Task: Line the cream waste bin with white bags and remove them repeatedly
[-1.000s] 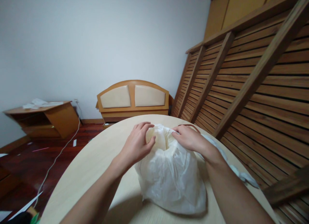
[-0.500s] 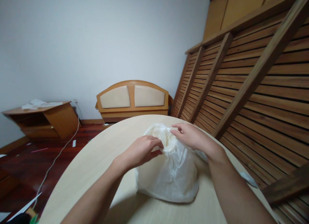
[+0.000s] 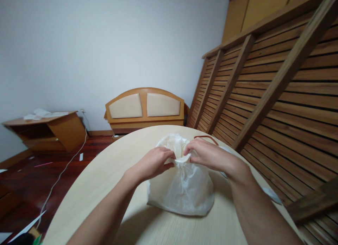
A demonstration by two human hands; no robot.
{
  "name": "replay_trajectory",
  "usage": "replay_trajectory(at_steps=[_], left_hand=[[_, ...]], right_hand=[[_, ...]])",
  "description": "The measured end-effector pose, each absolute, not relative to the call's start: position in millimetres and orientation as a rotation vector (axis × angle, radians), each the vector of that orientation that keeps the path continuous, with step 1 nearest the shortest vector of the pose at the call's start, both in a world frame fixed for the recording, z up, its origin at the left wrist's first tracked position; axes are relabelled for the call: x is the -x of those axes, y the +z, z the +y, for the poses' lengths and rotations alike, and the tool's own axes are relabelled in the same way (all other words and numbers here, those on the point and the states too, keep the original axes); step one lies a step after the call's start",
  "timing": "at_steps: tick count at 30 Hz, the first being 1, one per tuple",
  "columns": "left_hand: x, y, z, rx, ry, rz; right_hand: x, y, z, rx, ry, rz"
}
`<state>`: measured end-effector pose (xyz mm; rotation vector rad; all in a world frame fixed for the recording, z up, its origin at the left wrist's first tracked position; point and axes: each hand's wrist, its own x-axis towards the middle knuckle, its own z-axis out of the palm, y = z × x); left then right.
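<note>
A white, thin-walled bag [image 3: 182,192] stands upright on the round pale table [image 3: 113,167], its gathered mouth facing up and partly open. On the left of the mouth, my left hand [image 3: 155,163] pinches the near rim between thumb and fingers. My right hand [image 3: 206,152] is closed on the same rim at the right, thumb and fingers bent over the edge. A short stretch of rim runs between both hands. What lies inside the bag is hidden. Behind my right hand a thin brown curved strip [image 3: 208,137] shows, partly covered.
A whitish object [image 3: 224,150] is half hidden behind my right wrist, and another pale item [image 3: 271,195] lies near the table's right edge. Slatted wooden panels [image 3: 264,97] lean close on the right. Beyond the table stand a headboard [image 3: 144,123] and a low cabinet [image 3: 66,132].
My right hand has come down and left onto the bag's near rim and gripped it. The bag has shifted slightly up and left. The brown strip is now uncovered.
</note>
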<state>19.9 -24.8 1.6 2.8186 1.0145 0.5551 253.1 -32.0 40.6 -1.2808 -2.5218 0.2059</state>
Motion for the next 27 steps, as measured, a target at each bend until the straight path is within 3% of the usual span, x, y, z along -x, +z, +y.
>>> replay_trajectory(at_steps=[21, 27], left_hand=[[-12, 16, -33, -2.670, 0.609, 0.981], [-9, 17, -19, -2.420, 1.161, 1.456]], right_hand=[[-235, 40, -44, 1.203, 0.301, -2.651], [-232, 38, -47, 1.213, 0.298, -2.688]])
